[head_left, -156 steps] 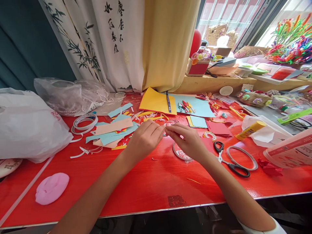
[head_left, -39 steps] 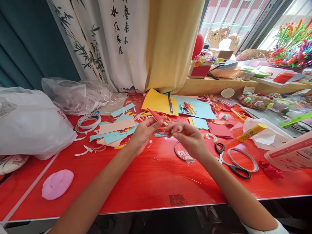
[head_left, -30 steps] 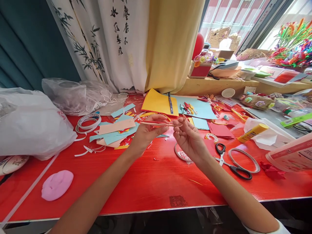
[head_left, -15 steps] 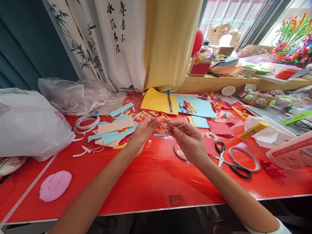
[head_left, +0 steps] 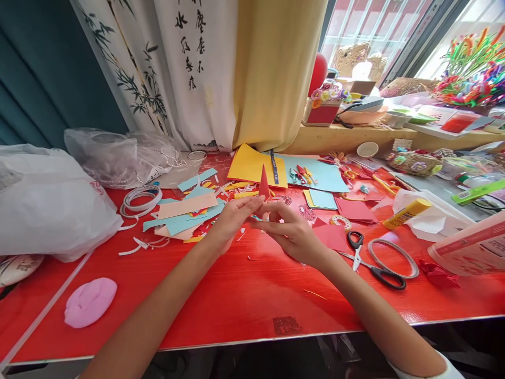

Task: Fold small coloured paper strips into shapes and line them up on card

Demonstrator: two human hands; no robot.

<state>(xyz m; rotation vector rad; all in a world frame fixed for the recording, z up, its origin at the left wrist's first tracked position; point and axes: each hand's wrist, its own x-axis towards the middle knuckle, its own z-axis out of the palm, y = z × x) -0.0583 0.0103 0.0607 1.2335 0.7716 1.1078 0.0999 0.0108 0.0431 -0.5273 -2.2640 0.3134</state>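
Note:
A small piece of folded red paper [head_left: 264,184] points upward in a narrow peak between my two hands, above the middle of the table. My left hand [head_left: 233,220] pinches its lower left side between thumb and fingers. From the other side, my right hand [head_left: 294,231] closes its bent fingers at the paper's lower edge; its fingertips partly hide that edge. Behind the hands lie paper strips [head_left: 193,205] in pale blue, peach and yellow. Scissors [head_left: 357,252] with black handles rest to the right of my right wrist.
White tape rolls [head_left: 132,202], a plastic bag [head_left: 51,205] and pink clay [head_left: 90,302] are at left. At right are red paper squares [head_left: 357,210], a clear tape ring [head_left: 394,258], a yellow glue stick [head_left: 408,213] and a pink tub [head_left: 473,245]. Yellow sheets [head_left: 252,166] lie behind.
The red paper has been turned so its pointed shape now stands upright in view. My right hand has shifted slightly down and left, its fingers more bent around the paper's base.

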